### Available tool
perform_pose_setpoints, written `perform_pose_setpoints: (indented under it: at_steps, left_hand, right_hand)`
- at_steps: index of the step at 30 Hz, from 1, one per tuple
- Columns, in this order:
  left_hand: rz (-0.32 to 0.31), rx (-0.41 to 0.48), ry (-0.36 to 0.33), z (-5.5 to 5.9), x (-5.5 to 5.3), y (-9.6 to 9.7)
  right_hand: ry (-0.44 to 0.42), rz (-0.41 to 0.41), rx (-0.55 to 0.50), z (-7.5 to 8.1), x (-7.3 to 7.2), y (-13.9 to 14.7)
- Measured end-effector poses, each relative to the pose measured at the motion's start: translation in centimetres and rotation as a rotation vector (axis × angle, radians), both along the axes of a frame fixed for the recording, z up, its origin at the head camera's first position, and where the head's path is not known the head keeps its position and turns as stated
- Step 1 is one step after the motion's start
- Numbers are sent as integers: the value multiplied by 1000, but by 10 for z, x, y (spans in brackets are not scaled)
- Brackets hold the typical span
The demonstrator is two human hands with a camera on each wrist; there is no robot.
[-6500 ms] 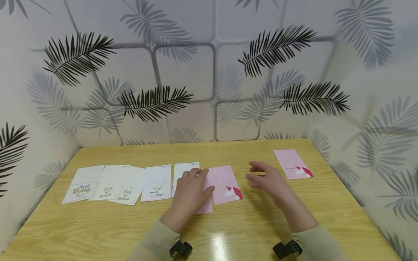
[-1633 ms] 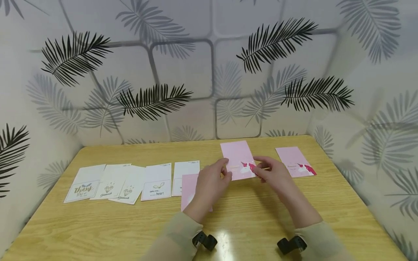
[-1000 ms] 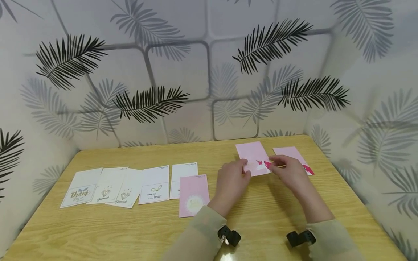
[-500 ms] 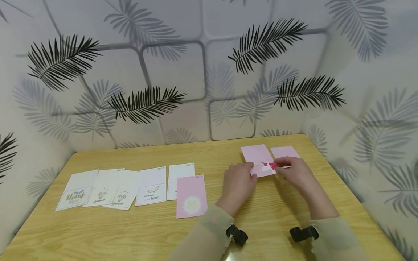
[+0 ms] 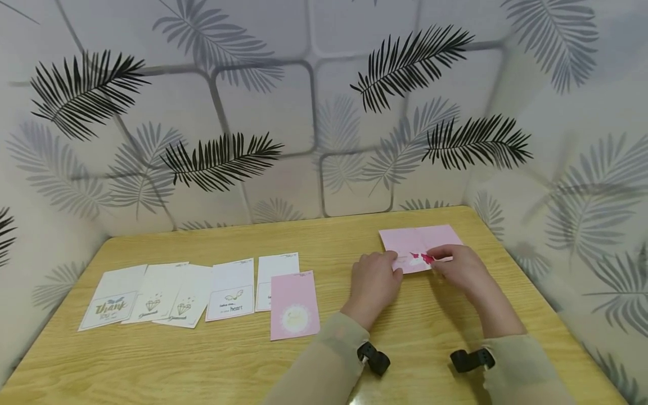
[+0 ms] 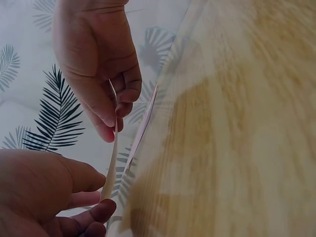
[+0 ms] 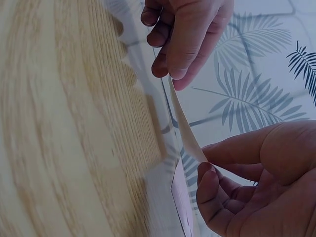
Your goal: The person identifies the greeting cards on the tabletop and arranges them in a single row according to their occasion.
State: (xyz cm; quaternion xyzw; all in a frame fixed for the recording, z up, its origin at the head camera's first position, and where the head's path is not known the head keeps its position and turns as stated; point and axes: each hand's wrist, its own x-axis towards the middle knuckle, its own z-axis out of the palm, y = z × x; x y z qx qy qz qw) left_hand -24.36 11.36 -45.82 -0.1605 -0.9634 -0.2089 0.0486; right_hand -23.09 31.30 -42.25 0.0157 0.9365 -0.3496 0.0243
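A pink card (image 5: 405,239) printed with a red-maned unicorn is held between both hands at the right back of the table. My left hand (image 5: 373,284) pinches its lower left edge. On the lower right, the thumb and fingers of my right hand (image 5: 462,270) pinch it beside the unicorn. The left wrist view shows this card (image 6: 111,168) edge-on, slightly bowed and raised off the tabletop. Another pink card (image 5: 441,233) lies just behind it to the right, its lower part hidden by the held card and the right hand.
Left of the hands lies a pink card with a pale round print (image 5: 295,306), overlapping a white card (image 5: 278,264). A row of white cards continues left: a "heart" card (image 5: 230,289), two diamond cards (image 5: 188,295) and a "Thank you" card (image 5: 112,301). A patterned backdrop (image 5: 283,185) stands behind the table.
The unicorn card lay mid-table beside the round-print card under my left hand. Both hands have since lifted it and carried it right, up against the far-right pink card, then lowered it slightly.
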Motion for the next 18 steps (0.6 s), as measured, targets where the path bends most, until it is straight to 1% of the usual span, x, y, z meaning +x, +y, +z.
perform_pose_setpoints:
  at_steps: [3, 10, 18]
  left_hand:
    - [-1, -5, -12, -1, -2, 2]
    - [12, -28, -14, -3, -4, 4]
    - [15, -46, -35, -3, -6, 7]
  right_hand:
    - [0, 5, 3, -1, -1, 2]
    - [5, 18, 14, -2, -1, 3]
    - [-48, 7, 6, -5, 0, 1]
